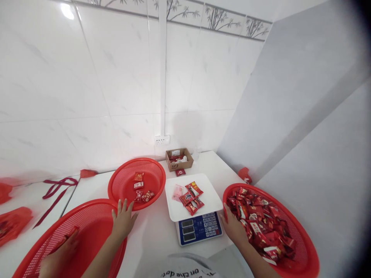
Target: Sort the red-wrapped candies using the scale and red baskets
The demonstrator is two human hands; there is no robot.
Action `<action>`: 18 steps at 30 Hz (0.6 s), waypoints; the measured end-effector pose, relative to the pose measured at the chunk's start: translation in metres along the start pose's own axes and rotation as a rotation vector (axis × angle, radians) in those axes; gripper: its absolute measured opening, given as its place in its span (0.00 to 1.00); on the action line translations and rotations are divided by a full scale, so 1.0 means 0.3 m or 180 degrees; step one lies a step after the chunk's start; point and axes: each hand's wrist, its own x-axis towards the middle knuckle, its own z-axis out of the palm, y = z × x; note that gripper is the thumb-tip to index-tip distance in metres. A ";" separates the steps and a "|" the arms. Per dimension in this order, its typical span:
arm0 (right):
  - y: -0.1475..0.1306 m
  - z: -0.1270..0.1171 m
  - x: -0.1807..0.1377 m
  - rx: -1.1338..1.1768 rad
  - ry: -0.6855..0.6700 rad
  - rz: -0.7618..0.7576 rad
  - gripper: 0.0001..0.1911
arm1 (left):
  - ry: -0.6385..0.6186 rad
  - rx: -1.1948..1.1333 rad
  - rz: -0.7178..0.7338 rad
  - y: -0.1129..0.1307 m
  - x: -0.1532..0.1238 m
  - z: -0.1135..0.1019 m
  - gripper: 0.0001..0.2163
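My left hand (pixel 124 220) is open, its fingers spread over the rims where two red baskets meet. Beyond its fingertips, the small basket (pixel 158 173) holds several wrapped sweets (pixel 139 185). My right hand (pixel 233 227) rests at the near-left rim of a red basket (pixel 308 247) heaped with red-wrapped sweets (pixel 261 216); its fingers look stretched out, nothing visible in them. Between my hands stands a digital scale (pixel 199 227). On its white tray (pixel 174 208) lie several red packets (pixel 187 197) and a pink packet (pixel 177 192).
Another person's hand (pixel 59 251), holding a red packet, reaches into the large left basket (pixel 95 206). A cardboard box (pixel 179 166) of packets stands behind the scale, a red packet (pixel 180 172) before it. Dark red ribbon (pixel 58 189) and red bags (pixel 17 224) lie at left.
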 end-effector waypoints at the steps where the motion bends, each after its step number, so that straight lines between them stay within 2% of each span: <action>1: 0.001 0.002 0.001 -0.0028 0.0003 0.0000 0.29 | -0.0023 -0.0008 0.0048 -0.001 0.003 -0.002 0.24; 10: -0.017 -0.014 -0.012 -0.0075 0.0035 0.0019 0.29 | -0.0560 -0.0329 0.0351 0.001 0.024 -0.074 0.22; 18: -0.026 -0.016 -0.011 0.0010 0.0031 0.0123 0.28 | -0.0717 -0.0397 0.0426 -0.026 0.058 -0.063 0.20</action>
